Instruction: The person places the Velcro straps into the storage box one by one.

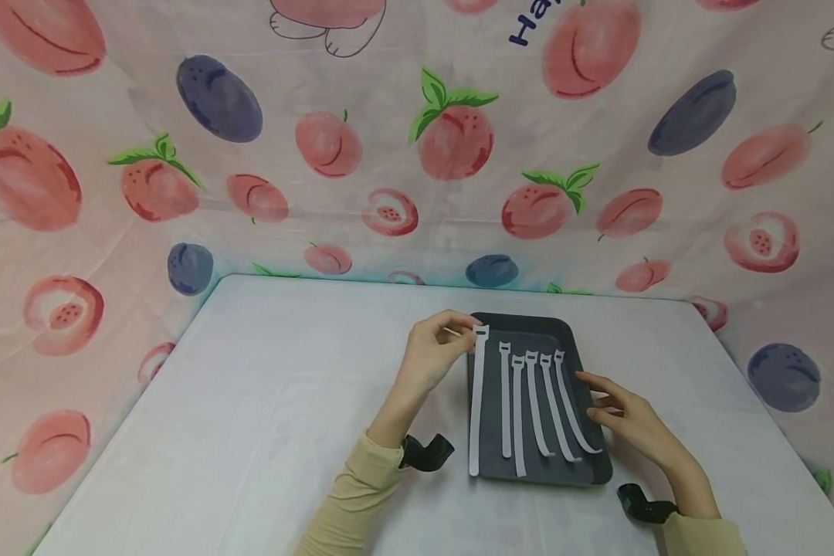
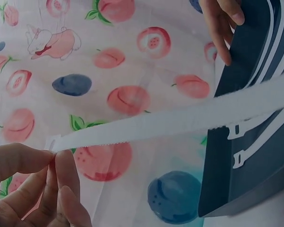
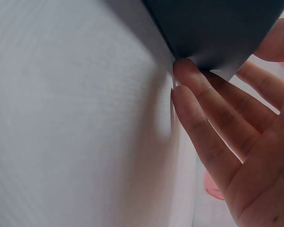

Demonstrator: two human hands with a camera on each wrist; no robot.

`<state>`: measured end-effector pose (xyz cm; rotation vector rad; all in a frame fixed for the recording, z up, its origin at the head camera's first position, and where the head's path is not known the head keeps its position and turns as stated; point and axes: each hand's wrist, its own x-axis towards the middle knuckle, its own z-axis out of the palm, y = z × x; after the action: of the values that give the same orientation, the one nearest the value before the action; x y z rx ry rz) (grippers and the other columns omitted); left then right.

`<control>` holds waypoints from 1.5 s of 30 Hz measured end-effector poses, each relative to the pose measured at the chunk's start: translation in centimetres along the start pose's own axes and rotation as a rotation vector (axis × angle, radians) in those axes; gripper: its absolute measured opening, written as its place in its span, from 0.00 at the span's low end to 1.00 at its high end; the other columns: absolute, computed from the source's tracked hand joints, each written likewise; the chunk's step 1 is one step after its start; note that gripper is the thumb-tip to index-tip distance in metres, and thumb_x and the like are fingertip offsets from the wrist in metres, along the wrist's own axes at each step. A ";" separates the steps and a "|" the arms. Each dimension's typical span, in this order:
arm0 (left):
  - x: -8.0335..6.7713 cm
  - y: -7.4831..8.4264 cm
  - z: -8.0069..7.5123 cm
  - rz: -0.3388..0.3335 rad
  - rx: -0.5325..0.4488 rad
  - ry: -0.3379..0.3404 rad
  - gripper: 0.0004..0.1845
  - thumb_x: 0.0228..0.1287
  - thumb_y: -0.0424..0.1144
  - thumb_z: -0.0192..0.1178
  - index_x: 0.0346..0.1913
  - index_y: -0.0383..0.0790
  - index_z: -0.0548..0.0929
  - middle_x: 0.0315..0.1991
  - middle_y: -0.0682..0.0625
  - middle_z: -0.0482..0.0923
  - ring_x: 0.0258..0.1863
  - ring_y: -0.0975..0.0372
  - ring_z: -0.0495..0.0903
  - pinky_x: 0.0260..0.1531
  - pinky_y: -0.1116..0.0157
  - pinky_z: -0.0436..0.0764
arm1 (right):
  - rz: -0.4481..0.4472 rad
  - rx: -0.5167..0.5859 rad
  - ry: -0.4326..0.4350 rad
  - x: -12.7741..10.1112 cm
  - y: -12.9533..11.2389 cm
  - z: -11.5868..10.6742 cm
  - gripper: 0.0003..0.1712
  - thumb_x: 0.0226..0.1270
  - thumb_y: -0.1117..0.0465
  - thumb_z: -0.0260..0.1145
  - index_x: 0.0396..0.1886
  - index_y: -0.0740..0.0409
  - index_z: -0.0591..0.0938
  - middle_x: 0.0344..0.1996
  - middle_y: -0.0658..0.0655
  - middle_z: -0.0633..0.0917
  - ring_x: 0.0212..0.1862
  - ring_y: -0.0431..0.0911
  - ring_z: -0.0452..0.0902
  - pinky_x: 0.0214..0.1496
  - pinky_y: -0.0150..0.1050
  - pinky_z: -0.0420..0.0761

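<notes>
My left hand (image 1: pixel 434 347) pinches the slotted head of a long white hook-and-loop cable tie (image 1: pixel 479 401) between thumb and forefinger. In the left wrist view that cable tie (image 2: pixel 170 120) stretches from the fingertips across to the tray. The tie runs along the left side of a dark grey rectangular tray (image 1: pixel 538 326). Inside the tray, several shorter white cable ties (image 1: pixel 533 405) lie side by side, heads at the far end, some with curved tails. At the tray's right side is my right hand (image 1: pixel 628 417). Its fairly straight fingers (image 3: pixel 213 101) touch the outer wall.
A white-covered table (image 1: pixel 285 401) lies under the tray. Behind it hangs a pale cloth (image 1: pixel 389 154) printed with peaches and dark blue fruit. Each wrist wears a black camera mount (image 1: pixel 427 452).
</notes>
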<state>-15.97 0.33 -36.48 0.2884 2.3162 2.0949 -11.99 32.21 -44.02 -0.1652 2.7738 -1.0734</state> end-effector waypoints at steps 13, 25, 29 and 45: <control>1.0 -0.9 1.6 -0.045 -0.009 -0.041 0.10 0.62 0.34 0.61 0.45 0.44 0.86 0.34 0.44 0.81 0.35 0.46 0.84 0.37 0.68 0.76 | -0.008 0.016 0.002 0.1 0.1 -0.1 0.33 0.68 0.57 0.61 0.72 0.51 0.64 0.66 0.67 0.70 0.55 0.60 0.77 0.49 0.59 0.78; 4.7 -2.3 1.5 -0.112 0.059 -0.097 0.10 0.62 0.32 0.60 0.44 0.40 0.86 0.33 0.45 0.83 0.34 0.49 0.86 0.42 0.53 0.82 | -0.015 0.009 0.011 0.1 0.2 -0.1 0.33 0.68 0.58 0.61 0.72 0.52 0.65 0.66 0.68 0.70 0.54 0.61 0.78 0.51 0.62 0.76; 5.5 -2.9 1.5 -0.154 0.083 -0.126 0.08 0.61 0.32 0.61 0.43 0.39 0.86 0.33 0.45 0.83 0.27 0.61 0.85 0.41 0.55 0.83 | -0.021 0.007 0.013 0.1 0.2 -0.1 0.33 0.68 0.57 0.61 0.71 0.51 0.65 0.66 0.67 0.71 0.54 0.59 0.78 0.50 0.61 0.77; 7.3 -5.4 2.3 -0.185 0.260 -0.261 0.09 0.59 0.29 0.59 0.40 0.35 0.86 0.28 0.43 0.85 0.24 0.62 0.85 0.35 0.67 0.82 | -0.020 0.019 0.021 0.1 0.3 -0.2 0.33 0.67 0.58 0.62 0.71 0.52 0.66 0.67 0.67 0.70 0.54 0.59 0.79 0.51 0.58 0.78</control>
<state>-23.60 3.11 -41.16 0.3136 2.3507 1.5724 -12.13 32.55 -44.14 -0.1806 2.7851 -1.1119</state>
